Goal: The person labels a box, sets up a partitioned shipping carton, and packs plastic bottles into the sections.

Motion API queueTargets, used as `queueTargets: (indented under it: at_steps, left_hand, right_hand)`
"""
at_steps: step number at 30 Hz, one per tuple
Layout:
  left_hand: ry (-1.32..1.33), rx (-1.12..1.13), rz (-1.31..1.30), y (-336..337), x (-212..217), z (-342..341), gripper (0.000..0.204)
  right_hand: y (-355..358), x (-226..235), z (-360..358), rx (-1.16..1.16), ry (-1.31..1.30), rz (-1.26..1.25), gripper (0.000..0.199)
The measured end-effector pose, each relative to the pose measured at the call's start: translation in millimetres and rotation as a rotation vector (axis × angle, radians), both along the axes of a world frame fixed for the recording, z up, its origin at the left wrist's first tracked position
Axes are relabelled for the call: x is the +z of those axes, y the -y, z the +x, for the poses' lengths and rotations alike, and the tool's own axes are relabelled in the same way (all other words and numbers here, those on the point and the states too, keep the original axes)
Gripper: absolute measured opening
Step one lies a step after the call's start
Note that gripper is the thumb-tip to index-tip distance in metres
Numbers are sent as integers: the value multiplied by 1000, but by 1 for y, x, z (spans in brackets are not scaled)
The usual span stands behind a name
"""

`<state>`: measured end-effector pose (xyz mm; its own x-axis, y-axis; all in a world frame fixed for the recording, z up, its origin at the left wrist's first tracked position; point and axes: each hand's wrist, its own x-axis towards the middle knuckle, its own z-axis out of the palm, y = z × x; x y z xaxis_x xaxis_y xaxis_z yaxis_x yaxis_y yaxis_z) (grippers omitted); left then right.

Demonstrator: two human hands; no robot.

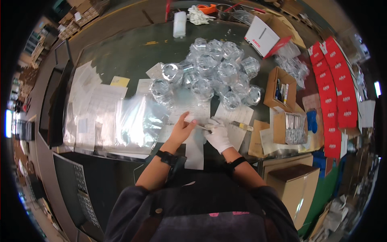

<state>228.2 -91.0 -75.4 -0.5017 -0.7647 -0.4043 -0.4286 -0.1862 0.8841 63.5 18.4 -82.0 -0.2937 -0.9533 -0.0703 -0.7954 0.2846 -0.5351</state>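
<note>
My left hand [182, 128] is bare and rests on a white paper sheet [192, 109] on the dark table, its fingers pinching the left end of a thin stick-like tool [200, 127]. My right hand [217, 133], in a white glove, grips the other end of that tool. Just right of the gloved hand lies a small tube-shaped item with a yellow end [242, 126]. Beyond both hands sits a heap of clear plastic-wrapped round parts [213, 72].
Clear plastic bags [137, 121] and paper sheets [94, 105] lie to the left. Open cardboard boxes [288, 128] [279, 88] and a row of red and white boxes [332, 92] stand at the right. A white bottle [179, 24] stands at the far edge.
</note>
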Motion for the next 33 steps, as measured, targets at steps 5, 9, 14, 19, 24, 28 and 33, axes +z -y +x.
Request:
queueTargets:
  at_steps: [5, 9, 14, 19, 24, 28, 33]
  left_hand:
    - [-398, -494, 293, 8, 45, 16, 50]
    - [-398, -410, 442, 3, 63, 5, 36]
    - [-266, -539, 203, -18, 93, -15, 32]
    - [-182, -617, 2, -50, 126, -54, 30]
    - [-370, -550, 321, -86, 111, -110, 28]
    - [-313, -139, 355, -102, 56, -167, 36]
    - [-91, -192, -411, -107, -12, -187, 34]
  right_hand:
    - [-23, 73, -6, -118, 524, 228, 38]
    - [-41, 118, -7, -229, 712, 85, 47]
    - [-66, 137, -10, -55, 64, -238, 41]
    - [-94, 149, -33, 17, -63, -341, 17]
    - [-153, 183, -66, -90, -229, -413, 13]
    - [-221, 190, -93, -338, 1, -666, 6]
    - [-336, 162, -125, -1101, 1128, -840, 20]
